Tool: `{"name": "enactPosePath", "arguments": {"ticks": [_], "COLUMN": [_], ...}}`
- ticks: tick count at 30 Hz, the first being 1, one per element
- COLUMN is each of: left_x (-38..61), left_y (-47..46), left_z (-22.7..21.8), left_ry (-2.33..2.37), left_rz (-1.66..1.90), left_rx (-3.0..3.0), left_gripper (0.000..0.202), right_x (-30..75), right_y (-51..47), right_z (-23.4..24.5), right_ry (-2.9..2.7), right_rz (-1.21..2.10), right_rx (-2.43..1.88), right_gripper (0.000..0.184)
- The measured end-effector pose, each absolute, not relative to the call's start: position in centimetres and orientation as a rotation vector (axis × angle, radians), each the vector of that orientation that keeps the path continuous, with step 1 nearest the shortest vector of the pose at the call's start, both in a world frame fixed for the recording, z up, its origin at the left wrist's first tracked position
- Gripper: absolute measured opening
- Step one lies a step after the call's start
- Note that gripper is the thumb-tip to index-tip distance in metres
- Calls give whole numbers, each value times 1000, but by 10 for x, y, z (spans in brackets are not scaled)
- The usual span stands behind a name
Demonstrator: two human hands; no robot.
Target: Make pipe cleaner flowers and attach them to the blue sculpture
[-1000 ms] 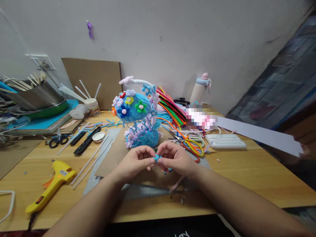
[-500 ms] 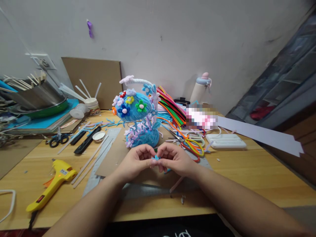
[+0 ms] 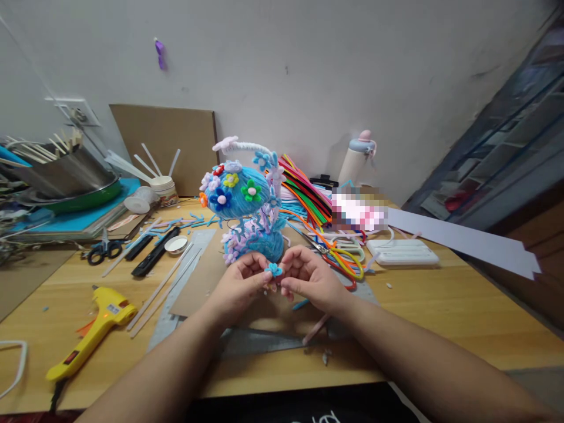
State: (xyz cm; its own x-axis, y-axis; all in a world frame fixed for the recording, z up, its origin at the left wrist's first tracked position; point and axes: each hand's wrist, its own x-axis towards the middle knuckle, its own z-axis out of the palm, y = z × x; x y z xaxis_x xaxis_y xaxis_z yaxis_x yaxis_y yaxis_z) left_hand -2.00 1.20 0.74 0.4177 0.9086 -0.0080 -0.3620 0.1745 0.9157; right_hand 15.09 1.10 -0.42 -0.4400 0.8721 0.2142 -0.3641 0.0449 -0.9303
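A small blue pipe-cleaner flower [image 3: 274, 269] is pinched between the thumb and fingers of my left hand [image 3: 244, 285]. Just to its right is my right hand [image 3: 312, 281], its fingers loosely curled, with a gap between thumb and forefinger at the petal's edge. Behind both hands stands a fuzzy blue craft piece [image 3: 238, 191], its rounded top dotted with many-coloured flowers. Its blue base [image 3: 268, 244] carries pink flowers, and a white stem arches over it. Under my hands lies a brown cardboard sheet [image 3: 198, 294] on a grey mat.
A yellow glue gun [image 3: 103, 329] lies at left, near dark scissors [image 3: 104, 249] and a black cutter [image 3: 156, 252]. To the right are orange-and-yellow-handled scissors [image 3: 346, 261], bundled pipe cleaners [image 3: 308, 194], a white device [image 3: 403, 252] and a bottle [image 3: 356, 158].
The right fingers have parted from their pinch at the flower. The flower has turned and risen slightly to the left in my left hand, showing its petals more fully.
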Motion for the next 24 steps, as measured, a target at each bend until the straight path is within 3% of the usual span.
{"name": "enactPosePath", "arguments": {"ticks": [5,8,12,24], "left_x": [-21,-20,-21,-23], "left_y": [12,12,14,15], "left_z": [6,5,2,0], "left_ry": [647,683,762,797], "left_rz": [927,848,799,737], "left_rx": [981,931,944,945], "left_gripper": [23,24,23,25], "right_x": [153,156,160,162], "right_y": [9,10,12,10], "right_z": [-7,-8,-5,-3], "right_ry": [-1616,-1877,-2075,-2301], "right_rz": [1295,943,589,168], "right_rx": [-789,-761,-662,-739], "right_gripper": [13,8,9,19]}}
